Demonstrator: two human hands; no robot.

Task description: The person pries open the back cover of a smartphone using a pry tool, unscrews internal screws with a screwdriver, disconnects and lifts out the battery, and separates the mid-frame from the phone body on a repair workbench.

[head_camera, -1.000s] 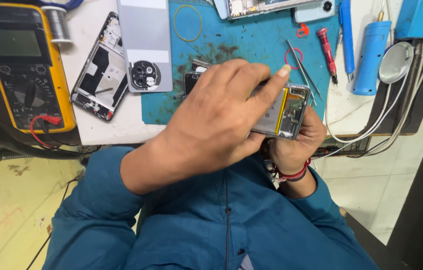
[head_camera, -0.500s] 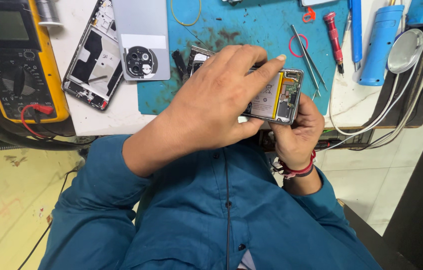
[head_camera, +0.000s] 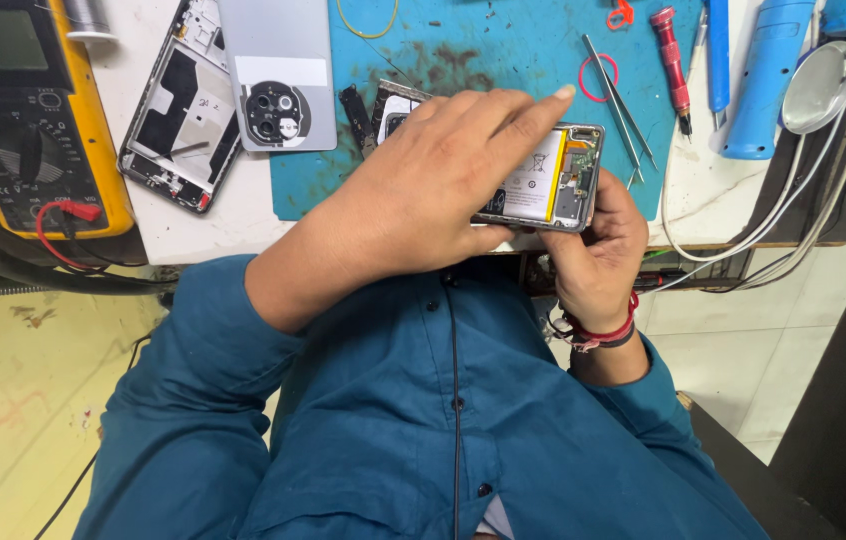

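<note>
An opened phone (head_camera: 555, 180) with its back off, showing a white battery and circuit board, is held above the table's front edge. My right hand (head_camera: 598, 240) grips its near right corner from below. My left hand (head_camera: 423, 195) lies across the phone's left part, index finger stretched out over its top edge, covering much of it. A grey back cover (head_camera: 278, 75) with a round camera ring and a phone frame (head_camera: 178, 105) lie to the left.
A blue work mat (head_camera: 503, 50) carries tweezers (head_camera: 618, 95), a red screwdriver (head_camera: 671, 60), a red rubber ring (head_camera: 598, 77) and small dark parts (head_camera: 353, 105). A yellow multimeter (head_camera: 23, 120) sits far left. Blue tool (head_camera: 768, 80), round mirror (head_camera: 818, 75) and white cables are at right.
The view has shifted and drawn closer. My left index finger has stretched further out over the phone's top edge. Both hands keep their hold on the phone.
</note>
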